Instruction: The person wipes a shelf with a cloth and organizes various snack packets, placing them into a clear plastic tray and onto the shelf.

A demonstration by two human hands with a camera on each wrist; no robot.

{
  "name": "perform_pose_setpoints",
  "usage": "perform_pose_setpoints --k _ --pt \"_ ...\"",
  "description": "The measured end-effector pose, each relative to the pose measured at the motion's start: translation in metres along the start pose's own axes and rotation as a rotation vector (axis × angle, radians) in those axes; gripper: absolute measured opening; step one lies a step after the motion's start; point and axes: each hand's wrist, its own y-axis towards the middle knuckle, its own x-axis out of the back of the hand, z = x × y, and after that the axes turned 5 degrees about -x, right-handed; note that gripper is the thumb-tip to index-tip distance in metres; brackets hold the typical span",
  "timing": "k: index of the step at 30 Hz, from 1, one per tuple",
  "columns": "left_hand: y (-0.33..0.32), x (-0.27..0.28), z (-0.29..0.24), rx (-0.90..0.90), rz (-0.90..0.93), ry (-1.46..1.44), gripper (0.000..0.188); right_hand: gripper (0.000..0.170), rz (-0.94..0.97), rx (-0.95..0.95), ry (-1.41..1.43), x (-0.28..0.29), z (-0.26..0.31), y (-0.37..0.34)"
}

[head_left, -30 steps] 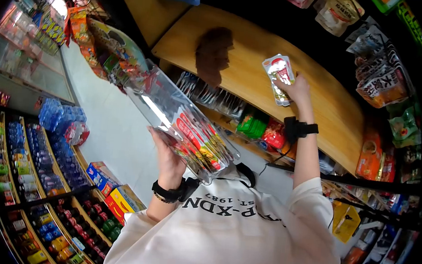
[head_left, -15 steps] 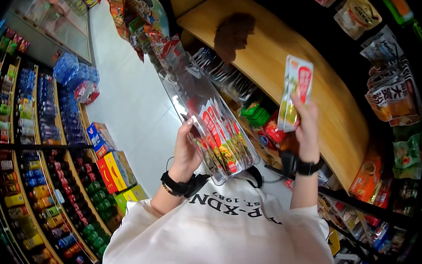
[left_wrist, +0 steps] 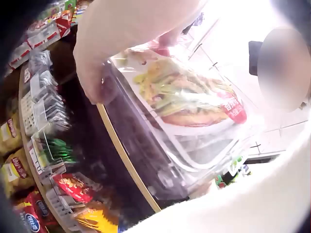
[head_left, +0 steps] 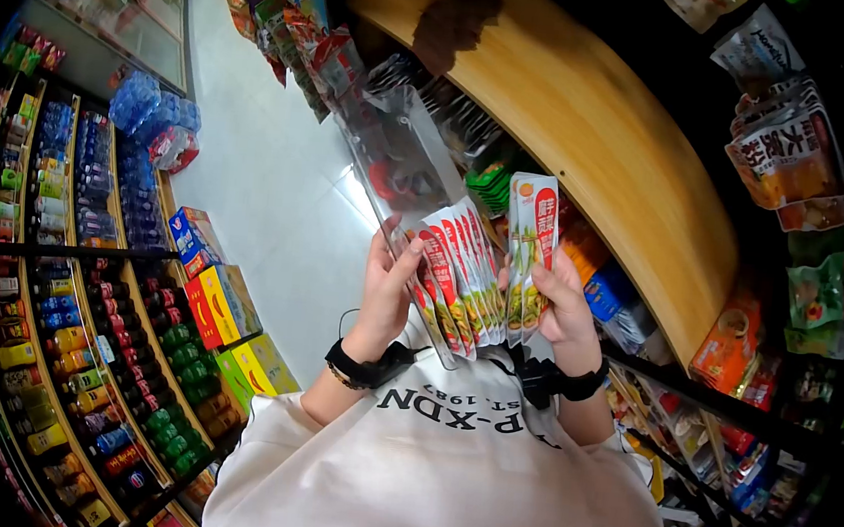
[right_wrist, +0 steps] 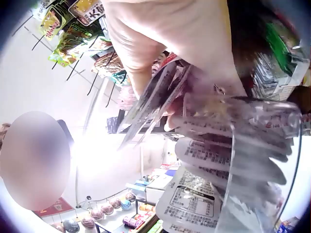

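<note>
Left hand (head_left: pixel 386 291) gripped your clear box (head_left: pixel 419 158), packets (head_left: pixel 456 282) lined inside; right hand (head_left: pixel 568 311) pinched more packets (head_left: pixel 532 238), seemingly outside it.

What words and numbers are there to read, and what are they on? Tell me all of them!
"1987", upside down, on the white shirt; the bigger letters above my reading are partly folded.
"Lay's" on a yellow bag.
"大" on a hanging pack; its other characters are unclear.
Too blurred to read surely: the red labels on the slim packs and the print on their backs.
Too small to read: the drink bottles' labels.
</note>
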Motion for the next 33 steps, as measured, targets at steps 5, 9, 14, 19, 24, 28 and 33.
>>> perform_pose_setpoints --k 5,9,14,19,24,28,33 --pt "-0.013 -0.013 0.013 0.066 0.013 0.001 0.067 0.037 -0.126 0.061 -0.205 -0.006 0.03 0.007" --pt "-0.021 -0.036 0.004 0.054 0.133 0.195 0.069 0.033 -0.216 0.377 -0.785 -0.042 0.056 0.028" --pt "-0.02 -0.044 0.005 -0.026 0.148 0.249 0.068 0.053 -0.296 0.724 -1.703 -0.043 0.038 0.057" --pt "-0.01 -0.035 0.008 -0.029 0.132 0.295 0.066 0.06 -0.321 0.482 -1.832 -0.049 0.026 0.059" --pt "0.002 -0.042 -0.004 0.025 0.161 0.277 0.069 0.058 -0.273 0.437 -1.757 -0.036 0.03 0.065" --pt "0.018 -0.037 -0.006 0.099 0.166 0.223 0.068 0.053 -0.333 0.394 -1.489 -0.032 0.037 0.058" --pt "0.045 -0.025 -0.007 0.141 0.102 0.139 0.056 0.062 -0.257 0.288 -1.147 -0.009 0.021 0.029"
